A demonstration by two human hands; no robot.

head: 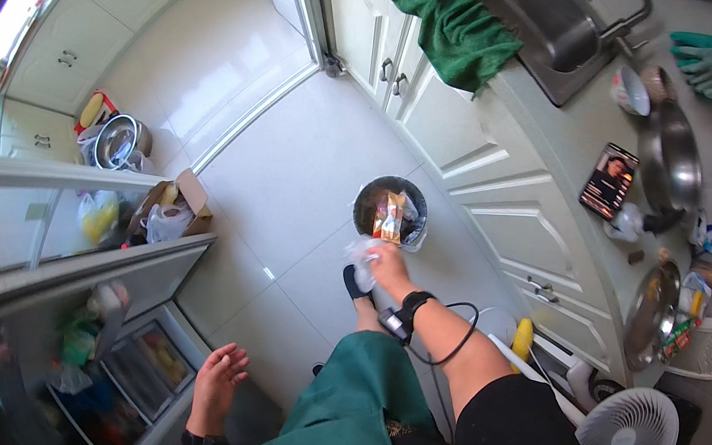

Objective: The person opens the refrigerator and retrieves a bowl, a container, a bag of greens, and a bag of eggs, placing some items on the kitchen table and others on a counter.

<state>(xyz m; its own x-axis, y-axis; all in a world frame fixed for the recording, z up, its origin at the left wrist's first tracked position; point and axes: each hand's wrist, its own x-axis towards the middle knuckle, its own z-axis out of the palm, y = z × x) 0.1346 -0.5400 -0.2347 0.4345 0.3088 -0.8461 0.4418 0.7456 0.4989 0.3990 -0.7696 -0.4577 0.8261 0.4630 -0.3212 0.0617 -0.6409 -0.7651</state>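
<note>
My right hand [388, 268] grips a crumpled clear plastic bag [361, 253] just beside the near rim of a round trash bin [424, 223] on the tiled floor. Inside the bin lie orange and white wrappers [391, 218] and other crumpled wrapping. My left hand [222, 372] is held up at the lower left, fingers apart and holding nothing. It is near an opened refrigerator, whose drawer [149, 357] holds food. Both wrists wear black straps, and a cable loops from the right one.
A counter with a steel sink [541, 21], a green cloth [459, 33], a phone [608, 181] and steel bowls [670, 157] runs along the right. A white fan [625, 440] stands lower right. A cardboard box [194, 207] with bags is beyond the refrigerator door.
</note>
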